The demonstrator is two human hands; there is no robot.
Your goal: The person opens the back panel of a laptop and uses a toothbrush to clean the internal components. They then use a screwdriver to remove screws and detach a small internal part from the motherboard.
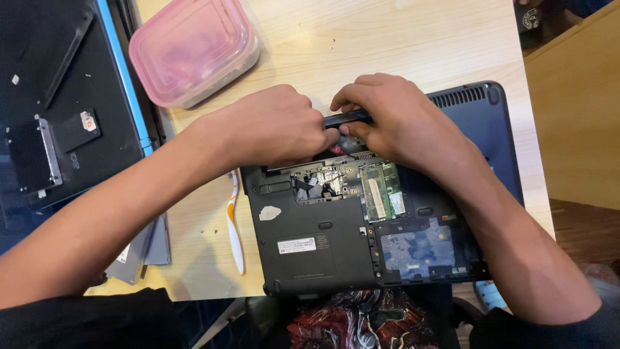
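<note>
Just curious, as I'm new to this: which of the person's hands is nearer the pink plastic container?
Left. The left hand lies just below-right of the pink container, apart from it; the right hand is farther right, over the laptop.

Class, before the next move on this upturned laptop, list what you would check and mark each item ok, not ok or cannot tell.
1. Laptop lies flat on the table: ok.
2. Both hands grip the black tool: left hand, right hand, black tool: ok.
3. Tool tip seated properly: cannot tell, hidden by fingers.
4. Memory module uncovered and untouched: ok.
5. Toothbrush clear of the hands: ok.
6. Pink-lidded container shut: ok.
</note>
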